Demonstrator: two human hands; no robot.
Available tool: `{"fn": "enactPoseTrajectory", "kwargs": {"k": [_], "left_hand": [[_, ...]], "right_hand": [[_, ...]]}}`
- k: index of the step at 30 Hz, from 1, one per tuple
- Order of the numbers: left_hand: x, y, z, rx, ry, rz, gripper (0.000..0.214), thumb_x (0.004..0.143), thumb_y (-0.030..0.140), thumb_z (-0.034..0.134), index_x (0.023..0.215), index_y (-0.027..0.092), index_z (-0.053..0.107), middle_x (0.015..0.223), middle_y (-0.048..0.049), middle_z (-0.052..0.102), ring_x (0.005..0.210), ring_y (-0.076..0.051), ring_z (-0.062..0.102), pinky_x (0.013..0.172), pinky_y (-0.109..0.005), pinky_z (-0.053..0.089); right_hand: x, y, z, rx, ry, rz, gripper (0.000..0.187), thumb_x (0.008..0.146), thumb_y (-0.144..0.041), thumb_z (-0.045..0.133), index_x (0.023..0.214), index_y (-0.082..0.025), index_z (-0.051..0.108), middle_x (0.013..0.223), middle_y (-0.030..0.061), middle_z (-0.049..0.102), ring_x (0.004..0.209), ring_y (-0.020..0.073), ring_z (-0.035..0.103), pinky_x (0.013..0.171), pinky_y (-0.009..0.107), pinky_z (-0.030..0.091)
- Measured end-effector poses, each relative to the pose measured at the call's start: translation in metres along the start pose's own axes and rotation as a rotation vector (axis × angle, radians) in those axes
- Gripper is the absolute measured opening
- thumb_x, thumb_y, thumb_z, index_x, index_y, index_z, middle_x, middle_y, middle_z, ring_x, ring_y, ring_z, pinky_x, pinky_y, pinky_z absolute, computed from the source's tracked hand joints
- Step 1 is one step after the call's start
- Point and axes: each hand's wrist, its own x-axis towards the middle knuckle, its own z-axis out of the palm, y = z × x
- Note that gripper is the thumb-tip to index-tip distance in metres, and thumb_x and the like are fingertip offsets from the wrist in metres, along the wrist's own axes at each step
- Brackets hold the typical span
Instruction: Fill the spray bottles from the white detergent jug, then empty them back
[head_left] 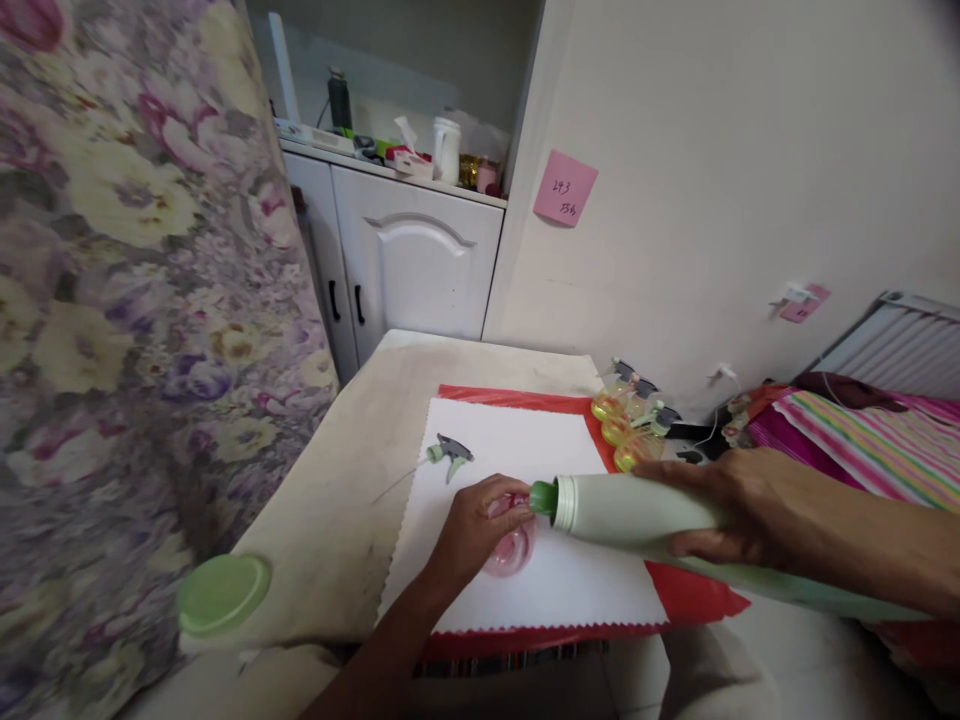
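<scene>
Right hand is curled round a big pale green bottle, with fingers on the upper side and the thumb lower down; the bottle is tipped almost flat, and its mouth points at the other hand; a darker green spout pokes out of that mouth. Left hand is bent in, with the thumb and fingers pinching the top part of a small pink see-through bottle; the pink bottle is on a white mat with a wavy edge, below the left fingers; the spout's tip is right by those fingers, but I cannot tell if it touches the pink bottle.

Near the left hand, a gray and green spray top lies on the mat; its thin tube reaches past the mat's edge; the mat lies on a red sheet, on a pale table. Some round yellow bottles are in a row by the mat's far right corner; a round green lid is at the table's near left corner.
</scene>
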Motion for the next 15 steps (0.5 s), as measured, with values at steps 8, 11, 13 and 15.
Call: {"fn": "enactPoseTrajectory", "kwargs": {"k": [8,11,13,15], "left_hand": [[-0.0012,-0.0023,-0.0001,-0.011,0.009,0.008,0.014,0.077,0.025,0.071,0.090,0.022,0.072,0.092,-0.0022,0.071,0.089,-0.019,0.065,0.084,-0.029,0.046],[-0.0005,-0.0030,0.0000,-0.007,0.005,0.009,0.014,0.076,0.025,0.071,0.090,0.022,0.073,0.092,-0.0020,0.071,0.090,-0.019,0.065,0.083,-0.029,0.046],[0.0003,-0.0030,0.0002,-0.002,0.006,0.009,0.014,0.076,0.025,0.071,0.089,0.022,0.073,0.092,-0.0019,0.071,0.089,-0.019,0.065,0.083,-0.028,0.046],[0.0011,-0.0024,0.0004,-0.002,0.012,0.009,0.013,0.076,0.024,0.071,0.089,0.021,0.073,0.091,-0.0022,0.072,0.088,-0.019,0.065,0.083,-0.028,0.046]], "right_hand": [[0.0013,-0.0030,-0.0038,-0.007,-0.124,0.042,0.054,0.086,-0.047,0.059,0.133,-0.021,0.054,0.072,0.0063,0.070,0.057,0.0189,0.064,0.050,0.025,0.047],[0.0018,-0.0033,-0.0037,-0.012,-0.145,0.052,0.055,0.087,-0.050,0.058,0.133,-0.022,0.054,0.072,0.0061,0.070,0.056,0.0183,0.063,0.050,0.025,0.047],[0.0019,-0.0035,-0.0041,-0.014,-0.132,0.042,0.054,0.087,-0.052,0.057,0.132,-0.023,0.055,0.070,0.0049,0.069,0.055,0.0177,0.063,0.049,0.025,0.046],[0.0019,-0.0039,-0.0047,-0.013,-0.127,0.035,0.052,0.087,-0.051,0.056,0.131,-0.023,0.056,0.070,0.0044,0.069,0.055,0.0176,0.063,0.049,0.025,0.046]]}}
